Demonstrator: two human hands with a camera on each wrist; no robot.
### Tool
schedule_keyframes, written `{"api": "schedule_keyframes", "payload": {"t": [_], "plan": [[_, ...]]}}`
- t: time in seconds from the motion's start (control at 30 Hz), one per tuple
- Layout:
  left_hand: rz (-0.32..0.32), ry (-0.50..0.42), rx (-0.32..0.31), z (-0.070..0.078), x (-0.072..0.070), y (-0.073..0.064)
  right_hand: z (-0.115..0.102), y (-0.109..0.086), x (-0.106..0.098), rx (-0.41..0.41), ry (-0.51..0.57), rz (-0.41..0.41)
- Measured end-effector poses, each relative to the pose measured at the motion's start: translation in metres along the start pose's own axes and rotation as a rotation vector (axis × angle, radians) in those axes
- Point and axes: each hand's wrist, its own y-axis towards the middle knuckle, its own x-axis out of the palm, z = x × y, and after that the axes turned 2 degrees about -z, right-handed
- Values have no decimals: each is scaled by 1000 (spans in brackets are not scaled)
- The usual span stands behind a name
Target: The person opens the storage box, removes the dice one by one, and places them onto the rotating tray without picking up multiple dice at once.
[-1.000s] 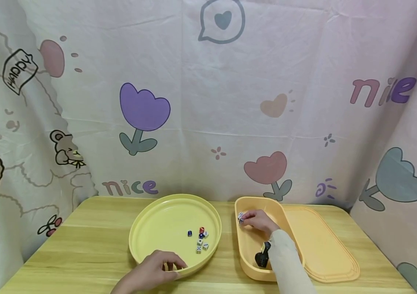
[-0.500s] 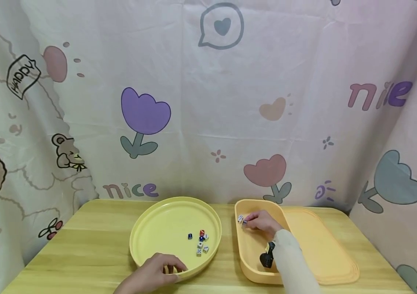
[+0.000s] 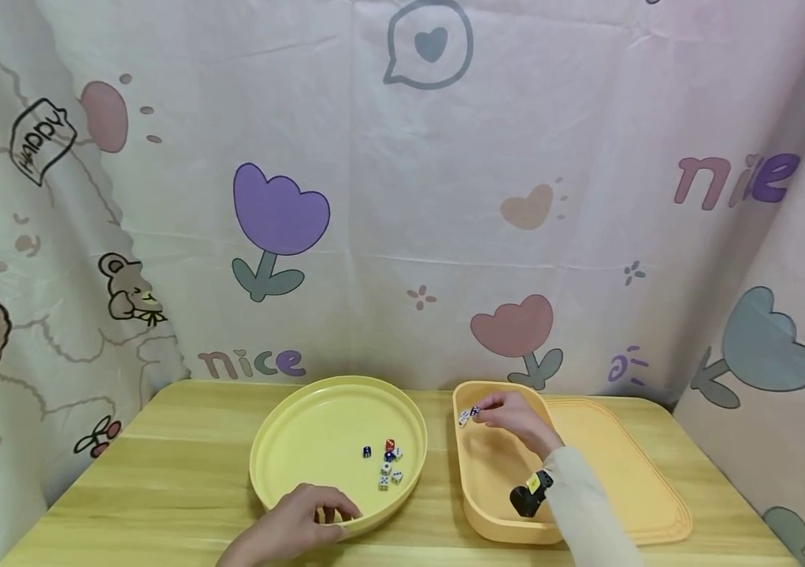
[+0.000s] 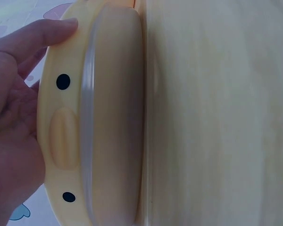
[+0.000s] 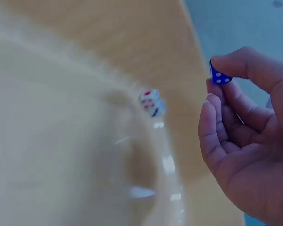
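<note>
My right hand pinches a blue die between thumb and fingertips, over the far part of the orange oblong box. White dice lie against the box's left wall; in the right wrist view a white die with red and dark pips shows there. My left hand holds the near rim of the round yellow tray, its thumb on the outer side in the left wrist view. Inside the tray lie a red die, blue dice and several white dice.
An orange lid lies flat on the wooden table, right of the box. Behind the table hangs a printed curtain. A black wrist camera sits on my right wrist, above the box's near end.
My right hand has lifted the blue die away from the white dice at the box's left wall and moved slightly right. My left hand stays on the tray's rim.
</note>
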Motion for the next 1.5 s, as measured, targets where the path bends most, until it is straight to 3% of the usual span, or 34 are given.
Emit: {"api": "schedule_keyframes", "payload": {"t": [0.27, 0.47, 0.77, 1.3, 1.5], "plan": [[4, 33, 11, 2, -1, 3, -26, -12, -8, -10, -73, 105], [1, 24, 10, 3, -2, 5, -42, -25, -4, -64, -125, 126], [-7, 22, -8, 4, -3, 7, -47, -45, 20, -232, -108, 121], [-2, 16, 8, 1, -2, 2, -58, -51, 68, -242, -57, 149], [2, 19, 18, 1, -2, 0, -56, -46, 82, -244, -91, 130]]}}
